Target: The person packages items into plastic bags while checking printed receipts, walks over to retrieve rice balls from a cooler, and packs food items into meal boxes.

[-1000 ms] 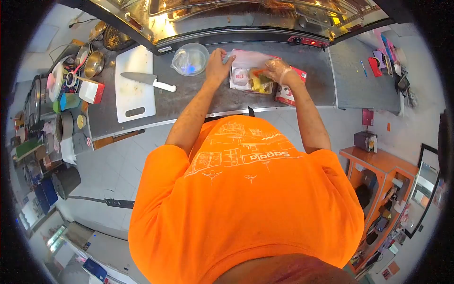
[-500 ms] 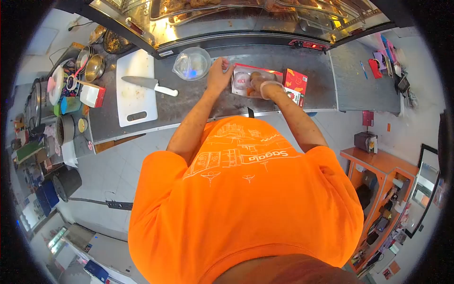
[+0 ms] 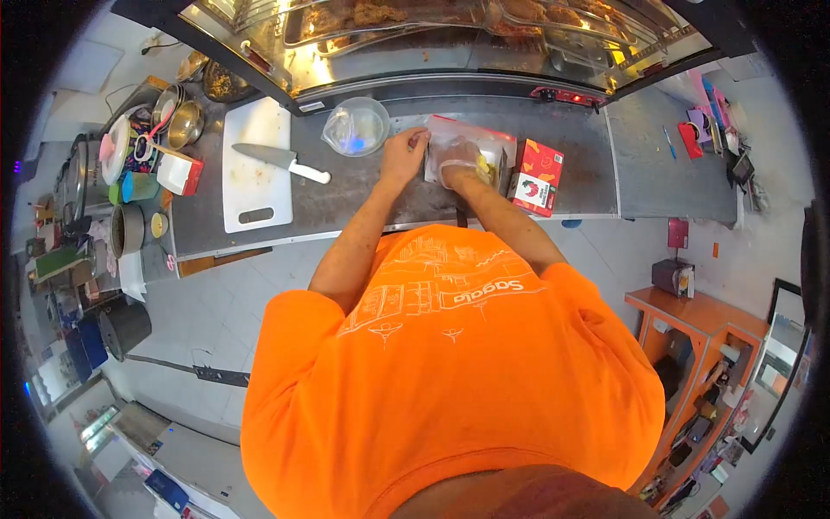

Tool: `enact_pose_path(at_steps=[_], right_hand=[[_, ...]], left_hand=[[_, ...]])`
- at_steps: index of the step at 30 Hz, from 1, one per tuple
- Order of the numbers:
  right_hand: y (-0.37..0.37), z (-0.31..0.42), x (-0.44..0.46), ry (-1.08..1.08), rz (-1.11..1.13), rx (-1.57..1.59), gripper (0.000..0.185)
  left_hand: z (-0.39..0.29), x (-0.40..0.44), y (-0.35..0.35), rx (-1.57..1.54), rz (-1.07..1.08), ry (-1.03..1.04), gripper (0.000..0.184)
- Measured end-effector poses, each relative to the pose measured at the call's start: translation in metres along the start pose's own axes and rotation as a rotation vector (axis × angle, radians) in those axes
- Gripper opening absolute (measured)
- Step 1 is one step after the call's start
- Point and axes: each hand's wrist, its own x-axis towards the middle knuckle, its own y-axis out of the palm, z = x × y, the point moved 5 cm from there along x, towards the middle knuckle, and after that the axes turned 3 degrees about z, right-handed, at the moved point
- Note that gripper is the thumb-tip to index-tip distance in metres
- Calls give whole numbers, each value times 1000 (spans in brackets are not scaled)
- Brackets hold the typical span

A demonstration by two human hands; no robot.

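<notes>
An open food box with a red edge and pale inside sits on the dark counter. My left hand has its fingers curled at the box's left edge, thumb and fingertips pinching there. Inside the box is my right hand, seemingly in a clear plastic glove; its fingers are blurred and partly hidden. Right beside it in the box lies some yellow-green food. A red printed carton with a rooster picture stands just to the box's right.
Left of my hands is a clear plastic jug. A knife lies across a white cutting board, its handle over the edge. Behind the counter rises a lit display case with fried food on trays. Pans and bowls crowd the far left.
My right hand has shifted left within the box, uncovering the yellow-green food. A round printed cup or lid seen in the box earlier is now out of sight. The left hand stays at the edge.
</notes>
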Motion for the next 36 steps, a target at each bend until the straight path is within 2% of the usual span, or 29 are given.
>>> enact_pose_path(at_steps=[2, 3, 6, 8, 9, 11, 12, 14, 15, 17, 20, 21, 24, 25, 27, 28, 30, 33, 36], right_hand=[[-23, 5, -3, -49, 7, 4, 29], [-6, 0, 9, -88, 9, 7, 33], [-49, -15, -10, -60, 56, 140, 47], [-79, -35, -34, -26, 86, 501, 59], [-88, -38, -42, -3, 105, 685, 66], [-104, -14, -49, -222, 23, 625, 68], [-111, 3, -54, -327, -21, 595, 69], [-117, 40, -64, -377, -59, 518, 64], [-120, 53, -67, -378, -101, 520, 61], [-129, 68, -67, -373, -190, 525, 56], [-100, 45, -67, -311, 233, 452, 50], [-103, 29, -81, -233, 253, 444, 40], [-79, -19, -85, -19, 312, 215, 30], [-73, -36, -87, 26, 312, 191, 29], [-68, -62, -98, 30, 266, 133, 27], [-60, -72, -104, 71, 279, 167, 28], [-50, -90, -114, 154, 289, 230, 30], [-37, -100, -130, 195, 162, 387, 26], [-33, -95, -142, 182, 36, 562, 23]], left_hand=[[5, -4, -2, 15, 17, 5, 29], [6, -8, -5, -6, 14, 3, 29], [4, -22, -24, -82, -26, -53, 30], [7, -38, -40, -140, -43, -159, 33], [11, -46, -40, -320, 54, -297, 36], [10, -67, -37, -680, 270, -573, 43], [9, -75, -37, -807, 272, -574, 43], [13, -90, -32, -1061, 281, -577, 45], [29, -93, -39, -914, 250, -544, 47], [63, -101, -61, -801, 169, -678, 54], [147, -108, -87, -495, 105, -754, 62], [159, -108, -89, -419, 62, -734, 66], [162, -96, -93, 171, -32, -512, 66], [110, -92, -98, 486, -122, -485, 69], [36, -83, -83, 615, -70, -293, 65], [19, -84, -72, 675, -45, -198, 64], [24, -80, -27, 539, 308, 36, 57], [3, -77, 16, 461, 383, 339, 45], [-8, -71, 36, 513, 373, 398, 39]])
